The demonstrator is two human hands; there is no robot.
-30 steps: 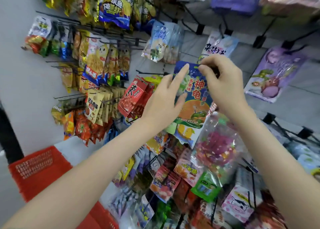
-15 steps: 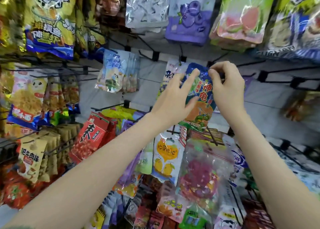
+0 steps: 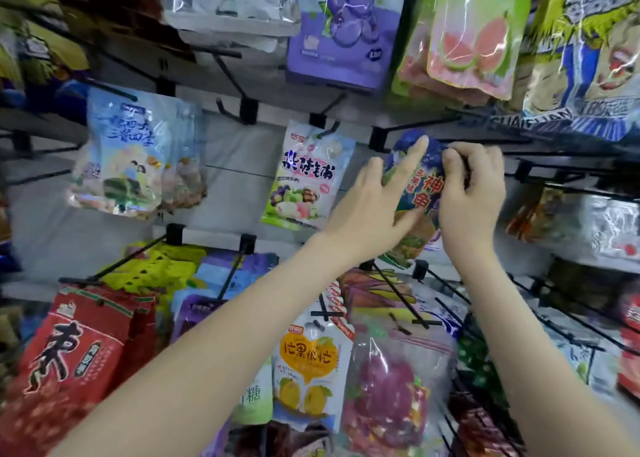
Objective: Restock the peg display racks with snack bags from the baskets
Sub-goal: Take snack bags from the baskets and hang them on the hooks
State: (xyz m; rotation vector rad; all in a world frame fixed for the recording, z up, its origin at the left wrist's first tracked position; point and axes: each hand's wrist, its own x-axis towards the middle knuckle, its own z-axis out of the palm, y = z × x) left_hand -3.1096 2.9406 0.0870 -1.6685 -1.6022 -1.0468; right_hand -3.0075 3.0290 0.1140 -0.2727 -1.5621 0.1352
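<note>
Head: blue bag [image 3: 421, 193] upright, top up; right hand [image 3: 471, 193] pinches top, left hand [image 3: 367, 211] spread.

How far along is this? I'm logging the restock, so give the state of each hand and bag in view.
blue snack bag: held up at the display rack; hooked on or not, cannot tell
right hand: fingers pinch the bag's top
left hand: straight fingers rest on the bag's front
white fruit-print bag: hanging on a peg
red jujube bags: hanging in a row
</note>
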